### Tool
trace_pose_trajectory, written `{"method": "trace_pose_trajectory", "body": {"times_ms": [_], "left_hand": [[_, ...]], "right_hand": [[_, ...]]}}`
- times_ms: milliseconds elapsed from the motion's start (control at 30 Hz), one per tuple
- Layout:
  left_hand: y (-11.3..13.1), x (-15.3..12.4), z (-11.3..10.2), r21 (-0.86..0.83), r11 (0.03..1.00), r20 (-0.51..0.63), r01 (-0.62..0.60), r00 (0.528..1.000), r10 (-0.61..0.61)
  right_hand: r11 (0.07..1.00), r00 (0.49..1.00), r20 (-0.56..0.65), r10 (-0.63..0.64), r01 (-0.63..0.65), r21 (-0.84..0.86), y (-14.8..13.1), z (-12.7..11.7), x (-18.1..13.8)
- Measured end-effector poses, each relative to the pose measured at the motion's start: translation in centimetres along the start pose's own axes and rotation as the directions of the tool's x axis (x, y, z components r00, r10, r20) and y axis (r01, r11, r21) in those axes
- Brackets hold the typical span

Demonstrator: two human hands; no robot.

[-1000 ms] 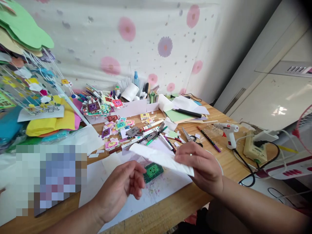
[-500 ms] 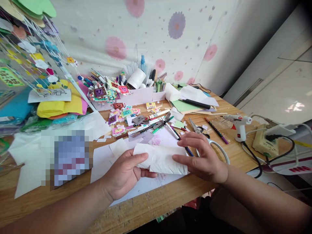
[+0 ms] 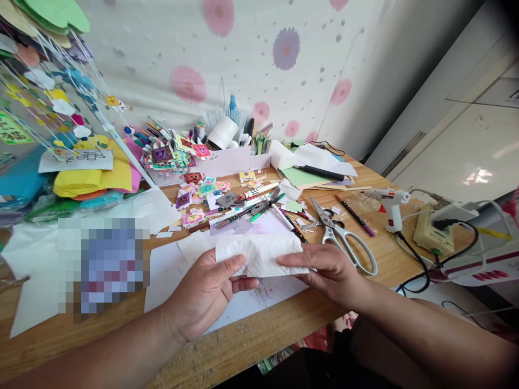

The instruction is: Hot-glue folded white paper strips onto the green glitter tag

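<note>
Both of my hands hold a crumpled white paper tissue (image 3: pixel 263 254) just above a white sheet (image 3: pixel 243 302) near the wooden table's front edge. My left hand (image 3: pixel 206 294) pinches the tissue's left end with the thumb on top. My right hand (image 3: pixel 324 270) grips its right end, thumb lying across the top. The tissue covers whatever lies under it. Silver scissors (image 3: pixel 343 237) lie open-bladed on the table just right of my right hand.
Pens and markers (image 3: pixel 259 208) and small coloured paper squares (image 3: pixel 194 200) litter the middle. A white glue gun (image 3: pixel 389 208) and a power strip (image 3: pixel 436 237) with cables sit at the right. Coloured paper stacks (image 3: pixel 85 178) fill the left. White organiser boxes (image 3: pixel 231 159) stand at the back.
A second ago my right hand alone held the tissue above a green glitter square. The tissue came down over that square, and my left hand took hold of its left end.
</note>
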State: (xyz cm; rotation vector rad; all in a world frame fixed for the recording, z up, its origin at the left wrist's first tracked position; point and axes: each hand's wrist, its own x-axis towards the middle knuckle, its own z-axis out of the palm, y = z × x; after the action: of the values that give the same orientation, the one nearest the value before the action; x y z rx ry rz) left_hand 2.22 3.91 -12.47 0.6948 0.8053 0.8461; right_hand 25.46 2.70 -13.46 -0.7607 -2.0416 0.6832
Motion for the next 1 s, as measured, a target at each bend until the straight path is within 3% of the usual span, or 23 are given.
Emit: {"method": "trace_pose_trajectory", "body": {"times_ms": [200,567,867,1000], "left_hand": [[0.0,0.1,-0.1,0.027,1.0,0.035,0.003,0.999,-0.004],[-0.4,-0.2,-0.1,0.072,0.997,0.008,-0.029,1.0,0.029],[-0.6,-0.1,-0.1,0.078,0.996,-0.041,-0.041,0.998,0.044],[-0.5,0.0,0.1,0.094,0.994,-0.057,-0.053,0.997,0.059]], "right_hand": [[0.958,0.973,-0.056,0.224,-0.209,0.196,0.0,-0.1,0.2],[0.803,0.831,-0.2,0.518,-0.392,0.449,0.1,1.1,0.9],[0.75,0.761,-0.251,0.598,-0.421,0.51,-0.2,1.9,1.3],[0.757,0.759,-0.272,0.592,-0.406,0.513,-0.1,2.0,1.4]]}}
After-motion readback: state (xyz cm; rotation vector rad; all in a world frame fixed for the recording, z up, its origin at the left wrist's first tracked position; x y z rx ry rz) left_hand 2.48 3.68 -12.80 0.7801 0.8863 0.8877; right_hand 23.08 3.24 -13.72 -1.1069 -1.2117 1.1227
